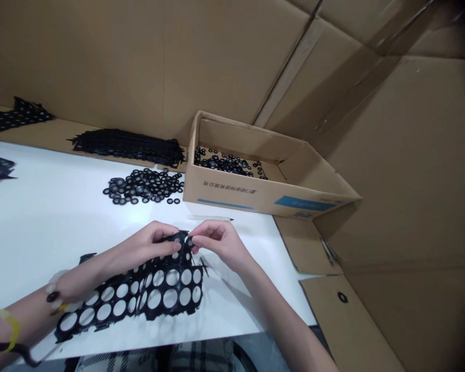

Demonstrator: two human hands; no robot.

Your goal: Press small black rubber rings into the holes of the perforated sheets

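My left hand (151, 247) is closed on a black rubber-like sheet (183, 254) with round washers in it, thumb on top near the sheet's right end. At that end, my right hand (220, 242) pinches a small black ring-shaped washer (190, 242) between thumb and fingers. Whether this washer is still joined to the sheet, I cannot tell. Beneath my left hand and forearm lies a black sheet with large open round holes (161, 289), white table showing through. My left forearm hides part of both sheets.
Beyond my hands is a pile of loose black washers (145, 186). An open cardboard box (227, 191) holds more. Stacked black sheets (127, 145) lie by the back wall. A slim pen-like tool (213, 218) lies before the box. One washer (342, 297) rests on cardboard at right.
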